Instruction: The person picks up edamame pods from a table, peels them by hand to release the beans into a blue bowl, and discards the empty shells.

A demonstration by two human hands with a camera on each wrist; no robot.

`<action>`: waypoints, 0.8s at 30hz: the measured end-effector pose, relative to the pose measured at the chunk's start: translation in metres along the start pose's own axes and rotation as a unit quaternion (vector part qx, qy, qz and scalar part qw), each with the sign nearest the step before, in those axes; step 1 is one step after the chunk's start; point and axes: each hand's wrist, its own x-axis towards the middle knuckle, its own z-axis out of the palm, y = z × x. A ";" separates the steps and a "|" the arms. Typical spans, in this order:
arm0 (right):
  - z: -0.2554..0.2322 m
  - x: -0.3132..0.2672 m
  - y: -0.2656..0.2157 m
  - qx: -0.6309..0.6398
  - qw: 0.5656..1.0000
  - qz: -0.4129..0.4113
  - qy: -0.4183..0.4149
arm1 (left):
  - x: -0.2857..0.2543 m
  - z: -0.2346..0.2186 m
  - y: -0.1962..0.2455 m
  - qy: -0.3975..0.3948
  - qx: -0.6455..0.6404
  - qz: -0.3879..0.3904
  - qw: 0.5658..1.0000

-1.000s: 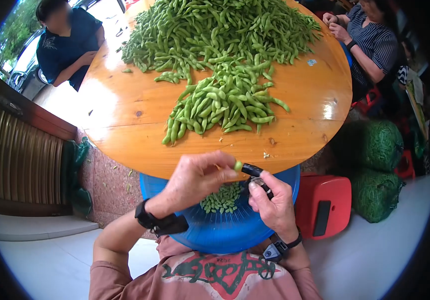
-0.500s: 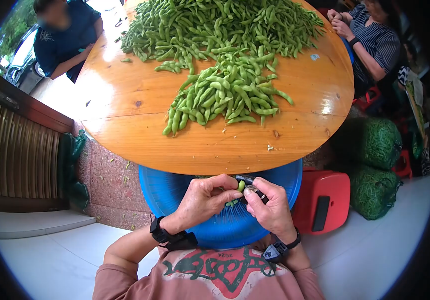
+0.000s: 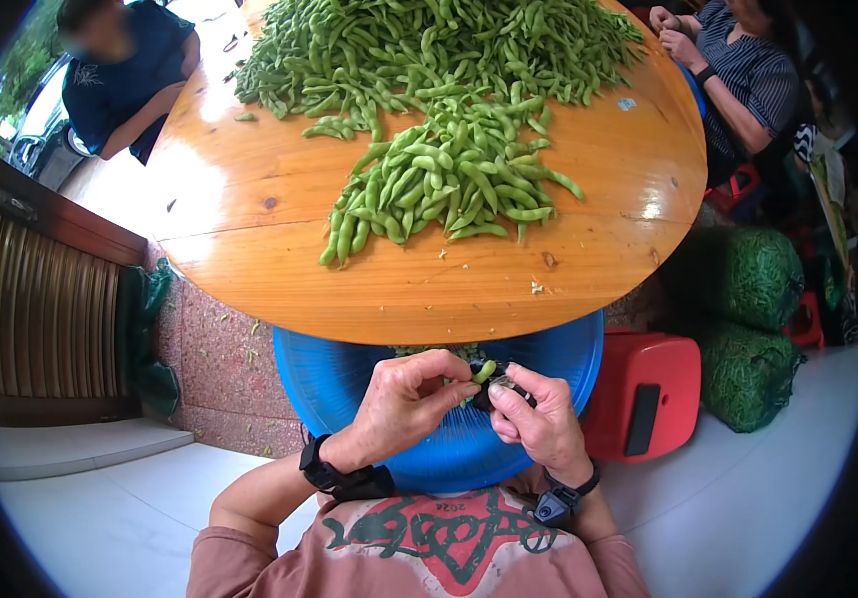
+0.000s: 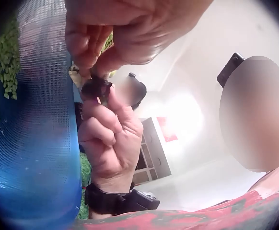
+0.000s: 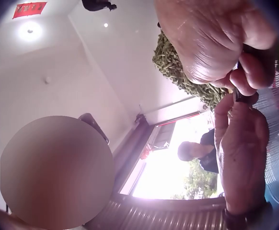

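Over the blue basin (image 3: 299, 399), my left hand (image 3: 404, 404) pinches a green soybean pod (image 3: 486, 371) between thumb and forefinger. My right hand (image 3: 543, 419) meets it from the other side, thumb and curled fingers closed at the pod's other end. Dark black wrapping (image 3: 520, 377) covers part of the right fingers. In the left wrist view the right hand (image 4: 110, 134) comes up under the left, the black wrapping (image 4: 97, 89) at its tips. Shelled green beans (image 3: 469, 351) lie in the basin, partly hidden under the table edge and hands.
A small heap of pods (image 3: 439, 189) lies on the wooden table (image 3: 249, 279), a far larger pile (image 3: 429, 50) behind it. A red stool (image 3: 643, 399) stands right of the basin, beside green net sacks (image 3: 748, 379). Two people sit across the table at left and right.
Both hands have come down from near the table edge to over the basin and drawn together. The pod has turned more upright between them.
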 end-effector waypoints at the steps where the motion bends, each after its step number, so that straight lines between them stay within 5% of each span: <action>1: 0.000 -0.001 0.001 0.001 1.000 0.000 0.000 | 0.000 0.000 0.000 0.018 0.030 0.031 0.999; 8: -0.003 -0.002 0.006 0.001 1.000 -0.023 -0.007 | -0.002 -0.001 -0.006 0.003 0.088 0.090 0.992; 9: -0.005 -0.002 0.008 -0.007 0.999 -0.045 -0.019 | -0.003 -0.001 -0.012 -0.051 -0.107 0.003 0.993; 10: -0.008 -0.002 0.006 -0.006 0.999 -0.044 -0.018 | -0.004 -0.002 -0.015 -0.104 -0.296 -0.085 0.946; 11: -0.012 -0.002 0.002 0.085 0.994 0.015 -0.064 | -0.004 -0.004 -0.016 -0.105 -0.296 -0.086 0.945; 13: -0.023 0.000 0.007 0.222 0.960 0.083 -0.147 | 0.001 -0.009 -0.008 -0.196 -0.478 -0.165 0.840; 16: -0.022 -0.003 0.002 0.146 0.980 0.059 -0.124 | 0.003 -0.009 -0.012 -0.217 -0.481 -0.181 0.830; 17: -0.021 -0.004 -0.001 0.059 0.994 0.055 -0.074 | 0.004 -0.008 -0.008 -0.200 -0.389 -0.167 0.884; 18: -0.020 -0.002 -0.001 0.060 0.994 0.055 -0.074 | 0.005 -0.005 -0.010 -0.199 -0.389 -0.168 0.884; 19: -0.017 0.001 -0.001 -0.165 0.980 -0.100 -0.039 | 0.005 -0.001 -0.012 -0.189 -0.271 -0.117 0.937; 20: -0.014 0.002 -0.001 -0.377 0.892 -0.248 0.001 | 0.006 0.001 -0.013 -0.177 -0.148 -0.062 0.971; 21: -0.005 -0.001 -0.006 -0.389 0.891 -0.235 0.024 | 0.009 -0.001 -0.003 -0.168 -0.015 -0.057 0.984; 24: -0.003 -0.001 -0.003 -0.406 0.876 -0.259 0.037 | 0.009 0.006 0.006 -0.117 0.110 -0.025 0.987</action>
